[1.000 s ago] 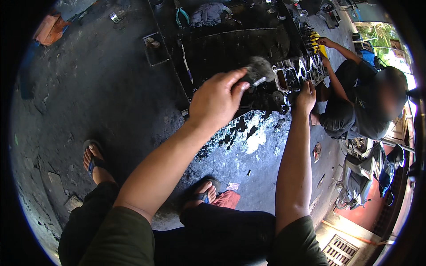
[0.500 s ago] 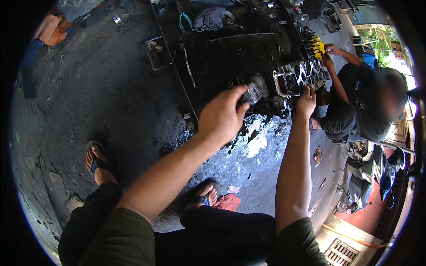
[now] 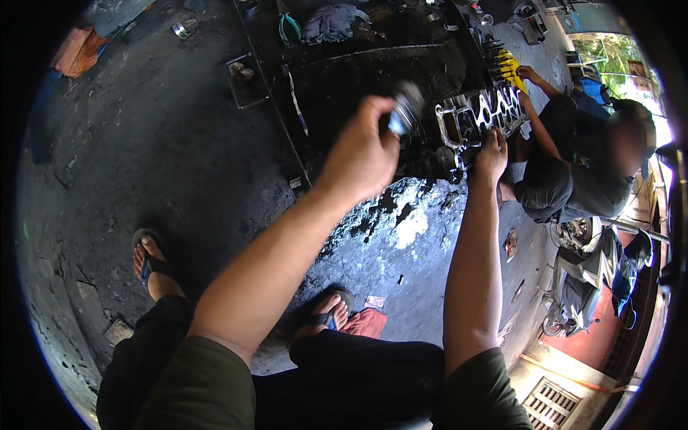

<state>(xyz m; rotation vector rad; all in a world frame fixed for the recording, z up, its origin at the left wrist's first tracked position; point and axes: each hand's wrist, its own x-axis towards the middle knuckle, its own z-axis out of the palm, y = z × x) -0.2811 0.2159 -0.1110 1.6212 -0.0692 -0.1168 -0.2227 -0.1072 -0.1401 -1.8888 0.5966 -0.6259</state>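
Note:
My left hand (image 3: pixel 367 143) grips a shiny, ridged round metal part that looks like a piston (image 3: pixel 407 113), blurred by motion and held above the dark work surface. To its right lies a metal engine block (image 3: pixel 466 127) with a row of large openings. At the near edge of that block, the closed fingers of my right hand (image 3: pixel 491 153) hold on; their tips are partly hidden. A small round metal piece (image 3: pixel 448 155) sits at the block's near left corner.
A co-worker crouches at the right, one hand (image 3: pixel 529 74) by a yellow rack (image 3: pixel 509 68) of dark rods. Pliers (image 3: pixel 288 27), a grey rag (image 3: pixel 331 24), a pen-like stick (image 3: pixel 295 100) and a small tray (image 3: pixel 247 82) lie farther off. A motorbike (image 3: pixel 573 287) stands at right.
My left hand has lifted the piston slightly up and away from the dark surface, tilting it. My right hand stays at the engine block. The co-worker's hands have shifted a little.

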